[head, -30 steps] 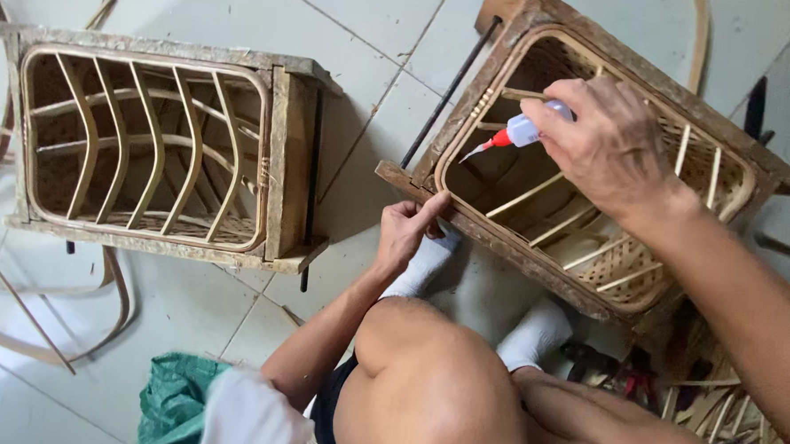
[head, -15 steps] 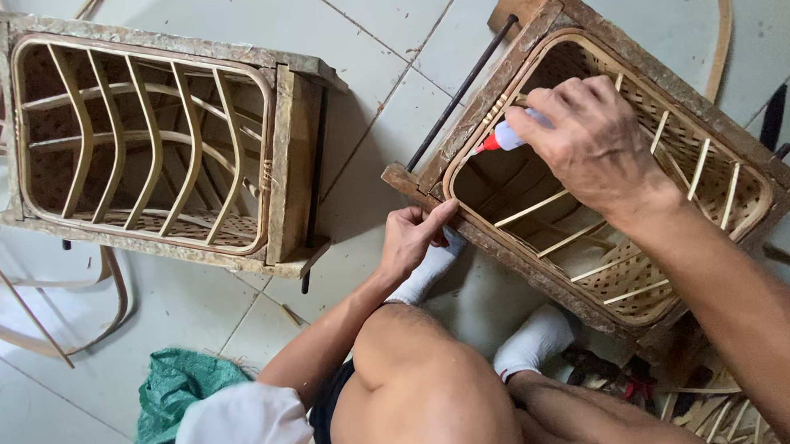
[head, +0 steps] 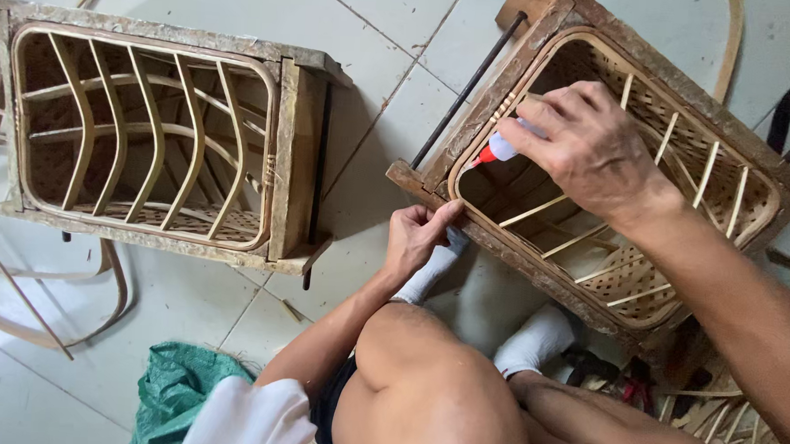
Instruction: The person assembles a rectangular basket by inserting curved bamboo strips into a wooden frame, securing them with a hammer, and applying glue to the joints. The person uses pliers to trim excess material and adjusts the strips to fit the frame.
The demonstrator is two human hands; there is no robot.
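Two hands work on one basket frame (head: 544, 73): the right hand (head: 585, 146) has its fingers (head: 541, 122) pinched narrow around a small glue tube (head: 502, 148), whose red nozzle (head: 479, 157) juts out beyond the fingertips, down and to the left, touching or just short of the curved inner rim. The tube's long axis runs slantwise along that rim, so the seam being glued lies just ahead of the nozzle, between the two hands. The left hand (head: 417, 236) sits below and left of the nozzle, fingers curled over the frame's near corner and gripping it. The right hand is much the nearer to the seam. The tube's body is mostly hidden under the fingers, and whether any glue is coming out cannot be made out. A second frame (head: 292, 138) lies well apart to the left on the tiled floor (head: 374, 97).
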